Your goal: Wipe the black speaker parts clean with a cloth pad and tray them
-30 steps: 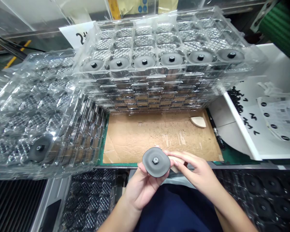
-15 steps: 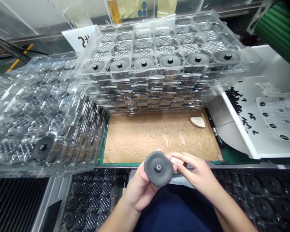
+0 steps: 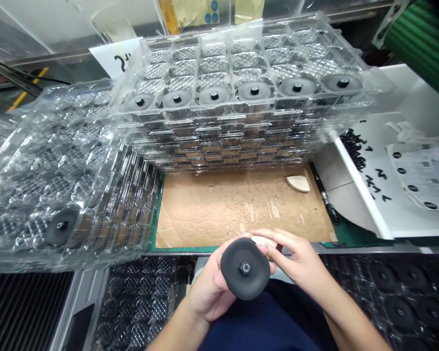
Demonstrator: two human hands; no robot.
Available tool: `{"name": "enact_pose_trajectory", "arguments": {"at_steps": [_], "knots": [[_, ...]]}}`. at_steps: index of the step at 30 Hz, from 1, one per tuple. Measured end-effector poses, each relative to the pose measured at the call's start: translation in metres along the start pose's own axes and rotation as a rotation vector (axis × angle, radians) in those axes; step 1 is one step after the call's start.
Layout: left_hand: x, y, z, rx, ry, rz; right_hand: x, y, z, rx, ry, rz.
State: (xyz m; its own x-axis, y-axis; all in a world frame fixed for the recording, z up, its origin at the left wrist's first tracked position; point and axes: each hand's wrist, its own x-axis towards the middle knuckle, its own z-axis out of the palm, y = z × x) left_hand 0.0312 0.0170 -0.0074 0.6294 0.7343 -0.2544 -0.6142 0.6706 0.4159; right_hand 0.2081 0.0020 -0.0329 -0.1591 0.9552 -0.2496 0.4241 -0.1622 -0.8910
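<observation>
My left hand (image 3: 210,287) grips a round black dished part (image 3: 237,280) with a small raised hub at its centre, its dished face turned toward me. Its fingers pass behind the part and are partly hidden. My right hand (image 3: 296,258) is closed on a small whitish pad (image 3: 265,241), which sits against the upper right rim of the black part. Most of the pad is covered by my fingers, so its full shape cannot be made out. Both hands are in front of the cardboard sheet (image 3: 212,209), near the bench edge.
Behind the cardboard stands a stack of clear plastic trays (image 3: 219,122), its front row holding black round parts (image 3: 254,90). Another tray stack (image 3: 58,161) is at left. A wedge-shaped whitish pad (image 3: 298,184) lies on the cardboard. Small black scraps (image 3: 353,148) lie in a white bin (image 3: 406,224) at right.
The black part has shifted slightly down and right and tilted in my left hand. My right hand stays at its rim with the whitish pad.
</observation>
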Motion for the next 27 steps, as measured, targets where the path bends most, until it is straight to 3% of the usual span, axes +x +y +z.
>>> {"name": "enact_pose_trajectory", "arguments": {"at_steps": [4,18,27], "knots": [[0.000,0.000,0.001,-0.020,-0.061,0.003,0.000,0.002,0.001,-0.020,0.010,-0.022],[-0.006,0.001,0.001,-0.055,-0.035,-0.090,0.003,0.000,0.000,-0.026,-0.001,-0.023],[-0.015,-0.003,-0.015,-0.068,-0.183,-0.109,0.003,0.000,0.000,-0.019,0.003,-0.028]]}}
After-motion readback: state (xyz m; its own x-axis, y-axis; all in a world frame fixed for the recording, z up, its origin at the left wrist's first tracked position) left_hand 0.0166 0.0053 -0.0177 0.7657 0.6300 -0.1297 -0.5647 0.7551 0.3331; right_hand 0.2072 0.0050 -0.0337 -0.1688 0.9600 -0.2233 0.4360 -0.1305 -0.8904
